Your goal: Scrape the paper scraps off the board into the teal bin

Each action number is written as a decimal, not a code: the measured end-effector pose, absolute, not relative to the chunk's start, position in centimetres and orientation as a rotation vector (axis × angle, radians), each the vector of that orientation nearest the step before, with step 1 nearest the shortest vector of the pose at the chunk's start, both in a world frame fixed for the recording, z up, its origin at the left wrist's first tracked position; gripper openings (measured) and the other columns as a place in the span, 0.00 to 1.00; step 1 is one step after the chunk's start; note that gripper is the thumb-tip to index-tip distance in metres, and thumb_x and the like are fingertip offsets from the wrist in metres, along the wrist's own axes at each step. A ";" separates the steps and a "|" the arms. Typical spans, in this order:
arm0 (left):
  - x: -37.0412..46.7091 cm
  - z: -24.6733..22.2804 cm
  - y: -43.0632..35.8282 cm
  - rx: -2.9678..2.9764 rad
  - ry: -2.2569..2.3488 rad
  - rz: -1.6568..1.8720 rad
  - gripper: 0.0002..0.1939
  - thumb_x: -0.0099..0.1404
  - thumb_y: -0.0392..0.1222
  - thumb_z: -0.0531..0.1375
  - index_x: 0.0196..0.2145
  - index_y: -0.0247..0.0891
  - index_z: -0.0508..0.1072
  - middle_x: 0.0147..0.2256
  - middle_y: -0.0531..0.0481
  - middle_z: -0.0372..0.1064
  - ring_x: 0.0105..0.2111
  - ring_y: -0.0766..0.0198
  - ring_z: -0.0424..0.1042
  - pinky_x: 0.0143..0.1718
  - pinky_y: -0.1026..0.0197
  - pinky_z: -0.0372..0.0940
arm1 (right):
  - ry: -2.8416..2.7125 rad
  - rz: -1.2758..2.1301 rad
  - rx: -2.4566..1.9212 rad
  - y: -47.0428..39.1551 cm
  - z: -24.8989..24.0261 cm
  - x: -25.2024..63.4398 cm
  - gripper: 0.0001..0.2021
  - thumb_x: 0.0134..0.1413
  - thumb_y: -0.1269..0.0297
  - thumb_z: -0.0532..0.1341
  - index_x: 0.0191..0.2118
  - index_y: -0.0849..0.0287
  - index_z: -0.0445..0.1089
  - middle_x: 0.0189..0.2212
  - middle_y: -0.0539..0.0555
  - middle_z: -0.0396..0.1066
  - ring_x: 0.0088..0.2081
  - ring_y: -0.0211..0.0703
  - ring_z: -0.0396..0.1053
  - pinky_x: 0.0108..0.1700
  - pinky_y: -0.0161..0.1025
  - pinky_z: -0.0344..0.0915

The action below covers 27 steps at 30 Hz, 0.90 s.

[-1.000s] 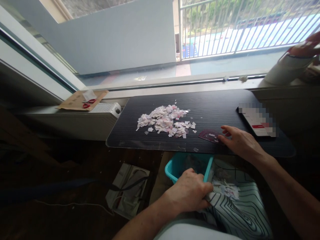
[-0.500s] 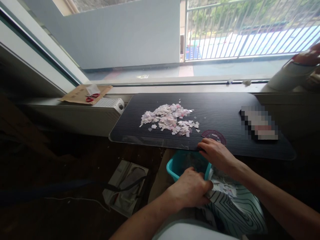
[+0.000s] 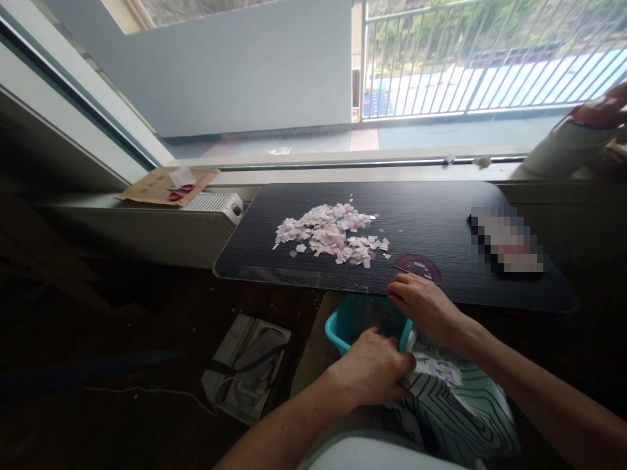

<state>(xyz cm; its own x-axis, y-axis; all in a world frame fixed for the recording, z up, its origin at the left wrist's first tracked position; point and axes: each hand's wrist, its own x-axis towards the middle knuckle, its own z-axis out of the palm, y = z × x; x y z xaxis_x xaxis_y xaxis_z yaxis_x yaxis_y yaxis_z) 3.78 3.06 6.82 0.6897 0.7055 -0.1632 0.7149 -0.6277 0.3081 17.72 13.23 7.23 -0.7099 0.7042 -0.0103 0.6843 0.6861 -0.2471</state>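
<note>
Crowding the turquoise tub point(image 3: 335, 331), left hand point(image 3: 373, 365) and right hand point(image 3: 420, 297) curl fingers point(image 3: 398, 287); grip unclear.

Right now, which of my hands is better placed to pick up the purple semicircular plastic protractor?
Probably your right hand: it is at the near edge of the black wood-grained tabletop, close beside the protractor. Your left hand is farther off, at the rim of the turquoise plastic basin.

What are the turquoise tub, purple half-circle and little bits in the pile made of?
The turquoise tub looks like smooth plastic: even color, rounded rim. The purple half-circle is probably clear, tinted plastic; the dark tabletop shows through. The little bits seem to be thin, matte paper: flat, pale, straight-edged.
</note>
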 end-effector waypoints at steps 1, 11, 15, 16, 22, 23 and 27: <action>3.8 6.8 3.1 2.559 1.113 -0.030 0.14 0.58 0.52 0.62 0.33 0.39 0.73 0.28 0.49 0.70 0.29 0.56 0.71 0.36 0.56 0.61 | -2.808 0.386 -1.146 13.1 7.2 17.7 0.12 0.59 0.69 0.52 0.28 0.59 0.71 0.31 0.54 0.70 0.35 0.42 0.66 0.37 0.36 0.58; 3.7 7.2 3.0 2.552 1.111 -0.063 0.13 0.58 0.51 0.62 0.33 0.39 0.73 0.28 0.49 0.70 0.30 0.56 0.71 0.36 0.56 0.61 | -2.699 0.783 -0.978 12.3 8.0 18.2 0.16 0.56 0.72 0.52 0.43 0.56 0.74 0.38 0.54 0.76 0.38 0.42 0.73 0.40 0.34 0.64; 3.6 7.3 3.0 2.554 1.130 -0.077 0.13 0.58 0.51 0.62 0.34 0.39 0.72 0.29 0.49 0.70 0.29 0.57 0.71 0.35 0.56 0.60 | -2.534 0.678 -1.143 14.8 9.1 19.7 0.14 0.56 0.67 0.52 0.42 0.56 0.74 0.40 0.53 0.76 0.40 0.43 0.73 0.40 0.36 0.65; 3.6 7.3 3.0 2.553 1.130 -0.080 0.13 0.58 0.51 0.62 0.34 0.39 0.72 0.29 0.49 0.70 0.29 0.57 0.71 0.35 0.56 0.60 | -2.545 0.679 -1.151 15.5 9.2 20.0 0.13 0.56 0.66 0.53 0.40 0.55 0.75 0.38 0.52 0.77 0.38 0.43 0.73 0.39 0.35 0.65; 2.9 7.2 2.9 2.512 1.166 -0.051 0.12 0.58 0.51 0.62 0.33 0.40 0.72 0.28 0.50 0.68 0.30 0.58 0.69 0.35 0.58 0.59 | -2.541 0.328 -1.336 18.3 7.4 21.7 0.15 0.55 0.58 0.56 0.45 0.55 0.73 0.45 0.56 0.71 0.45 0.50 0.68 0.45 0.43 0.63; 2.5 7.2 2.8 2.495 1.187 -0.050 0.11 0.57 0.50 0.62 0.32 0.40 0.72 0.28 0.50 0.68 0.30 0.59 0.69 0.35 0.59 0.59 | -2.563 0.282 -1.353 18.6 7.0 22.1 0.17 0.54 0.56 0.56 0.46 0.55 0.73 0.47 0.57 0.69 0.47 0.52 0.66 0.46 0.45 0.63; 0.4 7.3 2.4 2.395 1.319 -0.056 0.09 0.57 0.46 0.62 0.31 0.39 0.72 0.28 0.51 0.67 0.30 0.60 0.68 0.36 0.60 0.59 | -2.593 0.277 -1.399 19.4 5.8 23.9 0.18 0.55 0.55 0.55 0.47 0.55 0.72 0.48 0.59 0.67 0.48 0.53 0.65 0.48 0.46 0.62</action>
